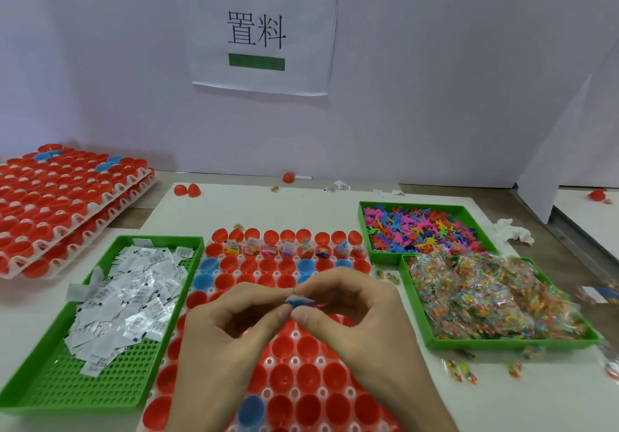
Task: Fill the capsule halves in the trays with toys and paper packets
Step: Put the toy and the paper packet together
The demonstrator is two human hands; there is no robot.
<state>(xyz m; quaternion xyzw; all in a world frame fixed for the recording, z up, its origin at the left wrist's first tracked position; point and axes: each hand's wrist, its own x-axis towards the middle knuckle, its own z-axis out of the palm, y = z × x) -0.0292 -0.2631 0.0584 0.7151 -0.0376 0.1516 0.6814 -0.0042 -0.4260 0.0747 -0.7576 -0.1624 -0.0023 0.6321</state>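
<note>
A white tray (294, 361) of red and blue capsule halves lies in front of me; the halves in one far row hold toys and packets. Over its middle, my left hand (217, 341) and my right hand (361, 328) meet fingertip to fingertip, both pinching a small blue toy (301, 302). A green tray of white paper packets (124, 301) sits on the left. On the right, one green tray holds flat coloured toy figures (418, 227) and another holds clear bagged toys (492, 301).
Stacked trays of red capsule halves (63, 197) stand at the far left. Loose red halves (187, 190) and scraps lie by the back wall. Stray bagged toys (464, 369) lie at the front right, a crumpled tissue (512, 230) further back.
</note>
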